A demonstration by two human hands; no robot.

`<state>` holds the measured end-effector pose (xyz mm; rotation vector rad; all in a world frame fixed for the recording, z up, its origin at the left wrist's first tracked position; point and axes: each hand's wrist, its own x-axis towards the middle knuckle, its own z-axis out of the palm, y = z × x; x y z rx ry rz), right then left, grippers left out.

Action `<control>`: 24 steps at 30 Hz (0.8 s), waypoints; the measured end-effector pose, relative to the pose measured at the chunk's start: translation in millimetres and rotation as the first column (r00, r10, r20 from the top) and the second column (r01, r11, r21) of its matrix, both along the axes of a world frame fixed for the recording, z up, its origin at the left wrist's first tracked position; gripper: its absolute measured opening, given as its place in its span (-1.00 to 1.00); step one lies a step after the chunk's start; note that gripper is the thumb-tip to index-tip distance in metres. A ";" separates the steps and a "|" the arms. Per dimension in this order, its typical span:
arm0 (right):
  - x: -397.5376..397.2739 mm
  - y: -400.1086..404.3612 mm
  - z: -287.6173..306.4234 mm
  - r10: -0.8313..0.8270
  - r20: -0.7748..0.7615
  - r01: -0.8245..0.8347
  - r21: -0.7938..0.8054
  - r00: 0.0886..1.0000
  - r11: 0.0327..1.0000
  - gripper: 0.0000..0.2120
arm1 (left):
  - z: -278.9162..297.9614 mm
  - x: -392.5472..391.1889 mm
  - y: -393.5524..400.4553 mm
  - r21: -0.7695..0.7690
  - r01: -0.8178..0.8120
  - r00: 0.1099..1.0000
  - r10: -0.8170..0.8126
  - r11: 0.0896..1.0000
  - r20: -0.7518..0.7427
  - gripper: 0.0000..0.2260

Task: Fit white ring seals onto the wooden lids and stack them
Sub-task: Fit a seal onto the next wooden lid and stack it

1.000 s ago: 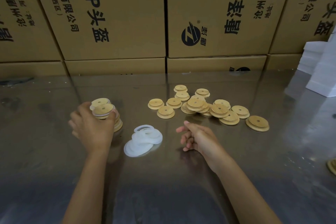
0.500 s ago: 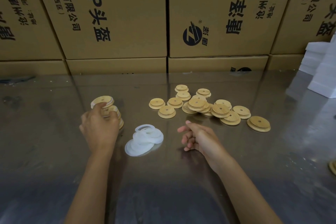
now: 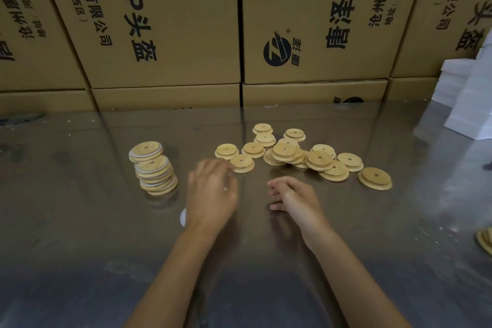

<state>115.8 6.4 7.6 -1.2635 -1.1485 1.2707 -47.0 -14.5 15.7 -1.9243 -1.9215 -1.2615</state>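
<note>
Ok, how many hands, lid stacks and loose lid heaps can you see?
Hands: 2 (left hand, right hand)
Stack of sealed lids: 1
Loose heap of lids: 1
Lids cut off at right edge: 1 bunch
Total: 5

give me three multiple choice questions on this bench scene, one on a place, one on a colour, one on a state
1. Where is the stack of sealed lids relative to the loose wooden lids?
A. to their left
B. to their right
C. on top of them

2. What colour are the foam blocks at the far right?
A. black
B. white
C. brown

3. What is the left hand doing?
A. gripping the stack
B. lifting a carton
C. hovering over the white ring seals, holding nothing visible

Answers:
1 A, the stack stands left of both hands, the loose pile beyond the right hand.
2 B, they are plainly white against the cartons.
3 C, the stack stands free and only an edge of the seals shows beside the wrist.
</note>
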 end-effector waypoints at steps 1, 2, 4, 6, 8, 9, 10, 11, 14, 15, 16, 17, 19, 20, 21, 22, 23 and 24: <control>0.0 1.5 -2.4 -0.054 0.078 0.049 0.064 0.995 0.997 -0.81 | -3.6 9.2 -0.6 -0.017 0.058 0.998 -0.059 0.998 -0.033 -0.83; 1.3 2.4 -4.5 -0.120 0.176 0.093 0.150 0.977 0.984 -0.84 | -7.7 17.8 -0.8 -0.045 0.123 0.990 -0.125 0.991 -0.061 -0.84; 8.3 3.3 -8.3 -0.276 0.401 0.132 0.349 0.873 0.928 -0.83 | -16.1 31.6 -0.3 -0.126 0.245 0.962 -0.257 0.961 -0.091 -0.83; 21.1 6.5 -10.3 -0.418 0.569 0.119 0.487 0.708 0.865 -0.68 | -24.0 41.2 1.3 -0.211 0.324 0.931 -0.351 0.922 -0.102 -0.81; 32.5 12.3 -12.2 -0.442 0.719 0.089 0.473 0.536 0.877 -0.51 | -30.4 45.3 3.6 -0.277 0.359 0.909 -0.401 0.892 -0.112 -0.80; 35.5 14.8 -13.1 -0.405 0.778 0.082 0.420 0.480 0.904 -0.44 | -32.8 45.6 4.8 -0.290 0.366 0.904 -0.412 0.884 -0.114 -0.79; 36.9 17.1 -14.1 -0.354 0.821 0.079 0.358 0.448 0.930 -0.39 | -34.7 44.9 5.7 -0.291 0.372 0.902 -0.417 0.882 -0.112 -0.79; 37.0 19.3 -15.2 -0.307 0.850 0.076 0.305 0.428 0.949 -0.36 | -35.9 43.5 6.2 -0.285 0.376 0.902 -0.418 0.882 -0.105 -0.78; 35.3 23.7 -18.1 -0.239 0.899 0.063 0.232 0.366 0.971 -0.34 | -36.6 40.6 6.6 -0.277 0.386 0.904 -0.421 0.880 -0.078 -0.79; 34.5 24.3 -18.5 -0.240 0.906 0.062 0.234 0.349 0.970 -0.34 | -36.5 40.2 6.2 -0.276 0.388 0.905 -0.421 0.879 -0.068 -0.80; 34.2 24.3 -18.5 -0.259 0.906 0.065 0.252 0.334 0.966 -0.36 | -36.4 40.1 6.5 -0.276 0.388 0.906 -0.419 0.879 -0.060 -0.80; 34.2 23.7 -18.0 -0.292 0.900 0.072 0.285 0.323 0.956 -0.40 | -36.4 40.1 6.7 -0.276 0.387 0.908 -0.416 0.880 -0.055 -0.80; 34.9 20.8 -16.4 -0.383 0.865 0.097 0.373 0.325 0.923 -0.53 | -36.4 40.3 7.2 -0.276 0.385 0.909 -0.413 0.881 -0.050 -0.81; 35.2 19.4 -15.5 -0.417 0.844 0.113 0.404 0.336 0.908 -0.61 | -36.3 40.2 7.0 -0.276 0.385 0.910 -0.412 0.881 -0.048 -0.81; 35.5 18.6 -14.8 -0.434 0.830 0.129 0.416 0.351 0.900 -0.67 | -36.0 40.4 6.7 -0.277 0.384 0.910 -0.412 0.881 -0.046 -0.81; 36.0 18.4 -14.6 -0.433 0.823 0.143 0.410 0.368 0.901 -0.72 | -35.6 40.4 6.6 -0.278 0.385 0.910 -0.412 0.880 -0.044 -0.81; 36.4 18.4 -14.6 -0.419 0.823 0.151 0.391 0.384 0.908 -0.74 | -35.1 40.5 6.4 -0.282 0.384 0.911 -0.411 0.879 -0.041 -0.81; 36.8 18.6 -14.7 -0.396 0.828 0.151 0.367 0.397 0.918 -0.75 | -34.7 40.7 6.3 -0.286 0.383 0.911 -0.411 0.878 -0.040 -0.81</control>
